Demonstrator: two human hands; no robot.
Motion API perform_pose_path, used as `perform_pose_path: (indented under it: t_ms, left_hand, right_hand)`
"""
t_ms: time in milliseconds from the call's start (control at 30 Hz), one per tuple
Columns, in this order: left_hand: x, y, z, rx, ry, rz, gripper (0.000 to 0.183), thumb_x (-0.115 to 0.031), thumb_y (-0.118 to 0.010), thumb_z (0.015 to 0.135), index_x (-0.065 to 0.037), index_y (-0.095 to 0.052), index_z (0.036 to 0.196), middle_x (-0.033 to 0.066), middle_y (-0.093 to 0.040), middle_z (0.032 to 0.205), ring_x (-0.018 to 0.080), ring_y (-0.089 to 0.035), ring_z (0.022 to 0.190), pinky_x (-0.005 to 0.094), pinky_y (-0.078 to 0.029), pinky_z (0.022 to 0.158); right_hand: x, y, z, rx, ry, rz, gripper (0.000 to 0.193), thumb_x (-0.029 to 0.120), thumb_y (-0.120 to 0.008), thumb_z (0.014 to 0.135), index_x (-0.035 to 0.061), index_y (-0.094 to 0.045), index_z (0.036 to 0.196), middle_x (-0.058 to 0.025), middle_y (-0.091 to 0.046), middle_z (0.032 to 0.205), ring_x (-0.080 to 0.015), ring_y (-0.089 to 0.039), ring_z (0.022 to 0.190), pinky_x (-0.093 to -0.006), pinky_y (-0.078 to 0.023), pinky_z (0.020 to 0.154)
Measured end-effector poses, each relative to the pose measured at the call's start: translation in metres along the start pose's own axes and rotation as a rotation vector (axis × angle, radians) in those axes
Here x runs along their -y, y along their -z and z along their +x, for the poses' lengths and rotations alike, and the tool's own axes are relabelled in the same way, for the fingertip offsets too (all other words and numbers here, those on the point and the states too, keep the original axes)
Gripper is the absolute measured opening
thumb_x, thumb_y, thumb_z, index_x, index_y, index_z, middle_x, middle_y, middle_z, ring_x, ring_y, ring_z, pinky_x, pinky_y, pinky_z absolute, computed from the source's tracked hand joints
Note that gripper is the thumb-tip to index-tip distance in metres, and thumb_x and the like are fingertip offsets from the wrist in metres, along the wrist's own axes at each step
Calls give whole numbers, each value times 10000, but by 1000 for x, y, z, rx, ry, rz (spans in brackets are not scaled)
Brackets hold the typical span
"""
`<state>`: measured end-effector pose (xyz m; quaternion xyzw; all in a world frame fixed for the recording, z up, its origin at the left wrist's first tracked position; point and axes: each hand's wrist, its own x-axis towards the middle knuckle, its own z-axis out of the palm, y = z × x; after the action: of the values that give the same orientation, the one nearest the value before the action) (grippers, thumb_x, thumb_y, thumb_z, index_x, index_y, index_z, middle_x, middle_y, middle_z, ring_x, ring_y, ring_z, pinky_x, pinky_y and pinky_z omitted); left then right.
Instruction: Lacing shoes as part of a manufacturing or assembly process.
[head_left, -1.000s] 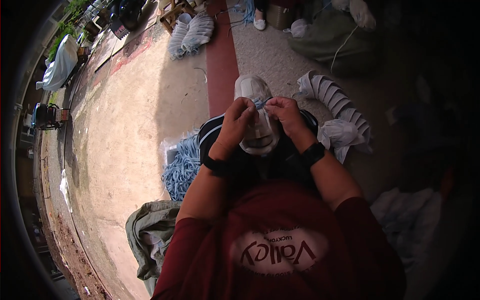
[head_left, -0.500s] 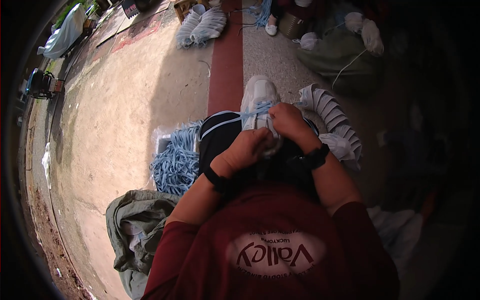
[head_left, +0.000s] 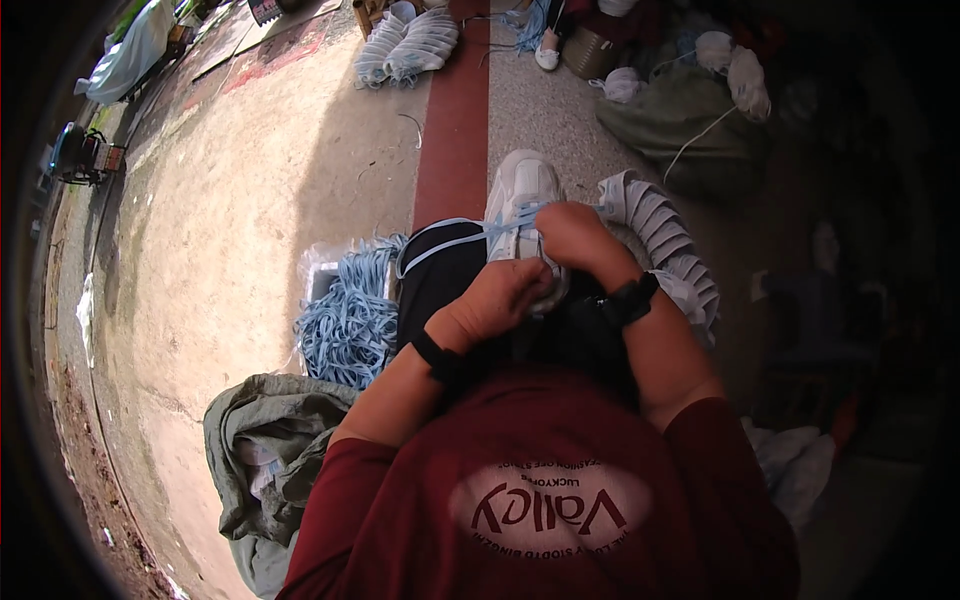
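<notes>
A white sneaker (head_left: 522, 178) rests on my lap, its toe pointing away from me. A light blue shoelace (head_left: 440, 246) crosses its front, with long loops hanging out over my left thigh. My left hand (head_left: 507, 291) is closed on the near end of the sneaker, the fingertips partly hidden. Further up, my right hand (head_left: 577, 236) is closed at the eyelets on the shoelace, and its knuckles cover the exact pinch. Both wrists wear black bands.
At my left stands a white box heaped with blue laces (head_left: 345, 325), beside a dark green cloth bag (head_left: 262, 455). A nested row of white shoe uppers (head_left: 668, 240) curves along my right. Farther off are more stacked uppers (head_left: 408, 47), a green sack (head_left: 680, 125) and another person's foot (head_left: 547, 58).
My right hand has shifted slightly left and down over the lacing. The left hand keeps nearly the same place. The whole view has moved a little.
</notes>
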<state>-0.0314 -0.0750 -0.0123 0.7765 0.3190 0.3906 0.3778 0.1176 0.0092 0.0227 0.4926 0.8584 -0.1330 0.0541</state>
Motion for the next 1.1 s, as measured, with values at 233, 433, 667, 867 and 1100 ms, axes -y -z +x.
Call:
perform_pose_path:
  t_ms: [233, 433, 667, 867, 1100]
  left_hand:
    - [1, -4, 1, 2, 2, 25, 44, -31, -524, 803, -51, -492, 825, 132, -533, 719, 335, -547, 684, 357, -441, 613]
    - [3, -6, 1, 34, -9, 117, 51, -36, -530, 796, -53, -484, 809, 130, -523, 700, 335, -545, 674, 361, -440, 599]
    - [-1, -6, 3, 44, -19, 201, 36, -48, -558, 784, -51, -527, 802, 126, -542, 711, 327, -553, 658, 357, -447, 581]
    - [1, 7, 6, -275, 4, 153, 68, -42, -621, 757, -36, -568, 797, 120, -592, 747, 288, -596, 675, 317, -467, 612]
    - [23, 8, 24, -502, 212, 449, 170, -46, -629, 745, -66, -556, 897, 86, -621, 744, 251, -614, 645, 329, -471, 572]
  right_hand:
    - [-4, -6, 1, -35, -51, 99, 148, 97, -554, 679, 18, -648, 763, -201, -628, 819, -364, -613, 804, -431, -487, 704]
    - [0, -34, -6, -330, -7, 178, 106, 98, -580, 638, 28, -616, 708, -206, -603, 769, -377, -596, 771, -443, -476, 695]
    - [-1, -54, -6, -529, 59, 273, 77, 88, -600, 645, 34, -552, 671, -163, -551, 743, -356, -570, 739, -426, -467, 668]
    - [-18, -56, -22, -697, 118, 552, 31, 34, -598, 686, 32, -581, 712, -143, -525, 857, -317, -547, 814, -374, -459, 702]
    - [-7, -70, -15, -761, 37, 608, 81, 29, -627, 656, 60, -600, 726, -125, -509, 915, -309, -522, 877, -401, -429, 758]
